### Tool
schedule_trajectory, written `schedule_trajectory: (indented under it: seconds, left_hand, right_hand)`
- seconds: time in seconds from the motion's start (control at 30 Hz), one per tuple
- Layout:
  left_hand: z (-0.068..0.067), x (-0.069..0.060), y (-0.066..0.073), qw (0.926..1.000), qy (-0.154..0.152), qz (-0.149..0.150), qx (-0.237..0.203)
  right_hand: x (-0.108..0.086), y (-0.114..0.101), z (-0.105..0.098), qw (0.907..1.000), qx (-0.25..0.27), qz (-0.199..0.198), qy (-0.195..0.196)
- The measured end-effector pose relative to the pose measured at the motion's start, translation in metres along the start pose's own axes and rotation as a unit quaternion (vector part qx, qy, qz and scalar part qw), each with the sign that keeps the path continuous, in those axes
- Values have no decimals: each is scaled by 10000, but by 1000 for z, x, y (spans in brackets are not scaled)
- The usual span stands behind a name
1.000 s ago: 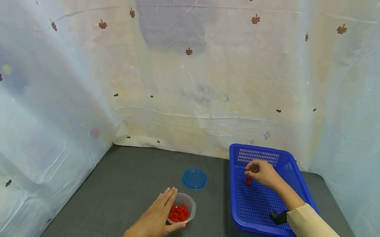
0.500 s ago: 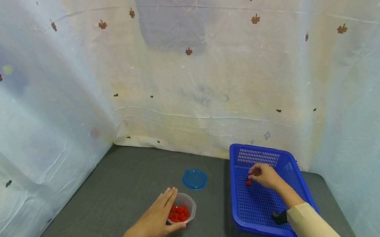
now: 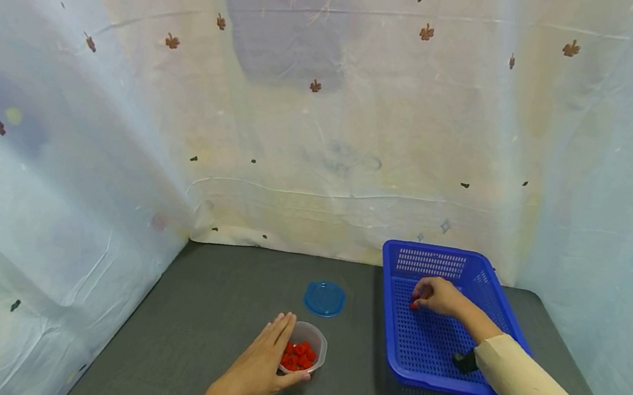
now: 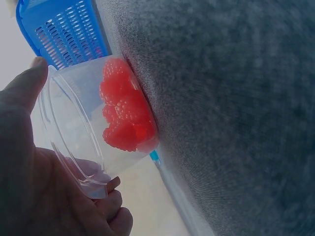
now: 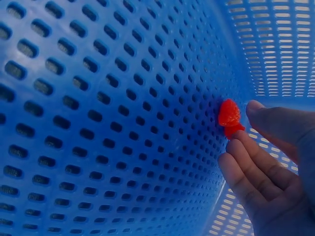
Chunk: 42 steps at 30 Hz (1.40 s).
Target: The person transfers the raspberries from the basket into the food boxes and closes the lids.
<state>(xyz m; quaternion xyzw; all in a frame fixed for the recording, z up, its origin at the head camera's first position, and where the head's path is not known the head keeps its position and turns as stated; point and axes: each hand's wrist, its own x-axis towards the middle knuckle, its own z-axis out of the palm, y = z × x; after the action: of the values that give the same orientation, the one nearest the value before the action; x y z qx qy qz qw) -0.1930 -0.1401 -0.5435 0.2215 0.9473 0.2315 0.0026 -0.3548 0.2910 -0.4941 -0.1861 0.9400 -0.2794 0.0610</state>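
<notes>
Beside a small clear plastic tub (image 3: 319, 337), my left hand (image 3: 260, 361) holds its rim between thumb and fingers. Several red raspberries (image 4: 123, 110) lie in the bottom of the tub. My right hand (image 3: 438, 295) reaches down into a blue perforated basket (image 3: 391, 355). In the right wrist view, two raspberries (image 5: 229, 114) sit close together on the basket floor. The right thumb and fingertips stand on either side of them with a gap. A fingertip is very near or touching the lower one; I cannot tell which.
A round blue lid (image 3: 324, 299) lies flat on the dark grey table (image 3: 227, 300), behind the tub. The basket's raised walls surround the right hand. Pale printed sheets (image 3: 336, 146) hang at the back and both sides.
My right hand has lowered slightly and shifted right in the basket, coming down over the raspberries and covering more of them. The left hand and the tub have stayed still.
</notes>
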Motion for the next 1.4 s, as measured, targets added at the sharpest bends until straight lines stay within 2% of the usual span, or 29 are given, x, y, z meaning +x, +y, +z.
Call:
schedule_trajectory:
  seconds: [0.33, 0.63, 1.4]
  left_hand:
    - [0, 0, 0, 10000, -5, 4, 2]
    - [0, 0, 0, 10000, -18, -45, 43]
    - [2, 1, -2, 9999, -62, -77, 93]
  right_hand:
    - [3, 4, 5, 9993, -50, 188, -329]
    - [2, 0, 5, 9987, -199, 234, -396]
    - [0, -8, 1, 9995, -227, 2, -211]
